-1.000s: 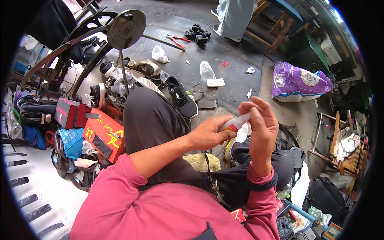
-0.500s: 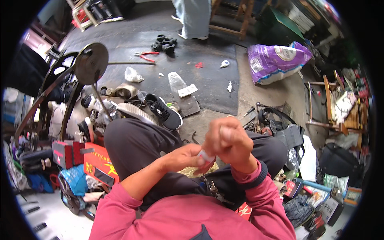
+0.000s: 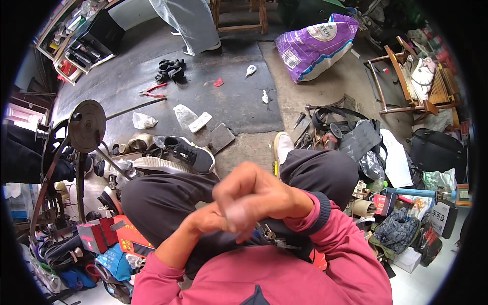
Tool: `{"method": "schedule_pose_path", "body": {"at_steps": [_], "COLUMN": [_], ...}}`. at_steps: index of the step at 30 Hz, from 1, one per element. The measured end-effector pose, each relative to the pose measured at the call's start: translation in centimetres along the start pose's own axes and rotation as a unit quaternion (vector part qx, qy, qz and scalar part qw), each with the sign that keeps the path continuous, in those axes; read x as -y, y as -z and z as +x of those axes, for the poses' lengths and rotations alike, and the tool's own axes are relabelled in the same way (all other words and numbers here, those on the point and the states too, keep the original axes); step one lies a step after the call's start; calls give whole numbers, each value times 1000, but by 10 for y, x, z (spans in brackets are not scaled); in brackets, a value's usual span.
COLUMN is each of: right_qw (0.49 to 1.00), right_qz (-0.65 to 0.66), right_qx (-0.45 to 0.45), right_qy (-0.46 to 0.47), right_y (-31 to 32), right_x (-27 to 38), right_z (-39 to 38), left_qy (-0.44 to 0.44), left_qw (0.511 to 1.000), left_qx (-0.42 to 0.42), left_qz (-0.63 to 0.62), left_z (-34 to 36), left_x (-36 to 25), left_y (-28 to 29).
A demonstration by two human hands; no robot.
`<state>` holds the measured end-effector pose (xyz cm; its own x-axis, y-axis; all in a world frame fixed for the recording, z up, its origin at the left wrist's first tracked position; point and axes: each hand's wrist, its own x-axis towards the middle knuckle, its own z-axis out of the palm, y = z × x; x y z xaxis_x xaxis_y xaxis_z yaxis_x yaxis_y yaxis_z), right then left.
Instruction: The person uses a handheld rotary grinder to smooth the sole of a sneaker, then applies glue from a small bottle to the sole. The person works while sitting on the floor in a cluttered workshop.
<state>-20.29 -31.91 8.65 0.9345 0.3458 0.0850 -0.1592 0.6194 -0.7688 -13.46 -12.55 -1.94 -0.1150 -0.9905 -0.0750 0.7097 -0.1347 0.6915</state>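
Dark, scuffed matting spreads over the floor across the upper middle of the frame. At the left stands a round metal wheel, dull and worn. Lower down sits a red box, then, left of centre, a black sneaker with a pale sole. At lower centre the left hand angles up from the lower left, its fingers mostly covered. The right hand crosses in front, fingers curled inward (motion blurs them); whether either one grips anything I cannot tell, since the gap between is hidden. Shiny metal keys lie just below the right hand. Upper right slumps a crinkled purple sack; far right, a slatted wooden chair.
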Motion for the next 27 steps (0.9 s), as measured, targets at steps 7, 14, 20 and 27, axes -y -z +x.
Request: {"method": "schedule_pose_path", "body": {"at_steps": [7,14,20,27], "right_qw": [921,997,926,993], "right_qz": [-196,-38,-205,-23], "right_qx": [-311,-52,-316,20], "right_qy": [131,-36,34,-112], "right_y": [-1,2,-1,17], "right_x": [-33,-19,-43,-17], "right_z": [15,-5,17,-7], "left_qy": [-221,69,-137,106], "left_qw": [882,997,847,991], "left_qx": [-291,21,-329,-51], "left_qz": [298,-5,395,60], "left_z": [36,18,29,16], "left_x": [-1,14,34,21], "left_y": [-11,0,3,0]}}
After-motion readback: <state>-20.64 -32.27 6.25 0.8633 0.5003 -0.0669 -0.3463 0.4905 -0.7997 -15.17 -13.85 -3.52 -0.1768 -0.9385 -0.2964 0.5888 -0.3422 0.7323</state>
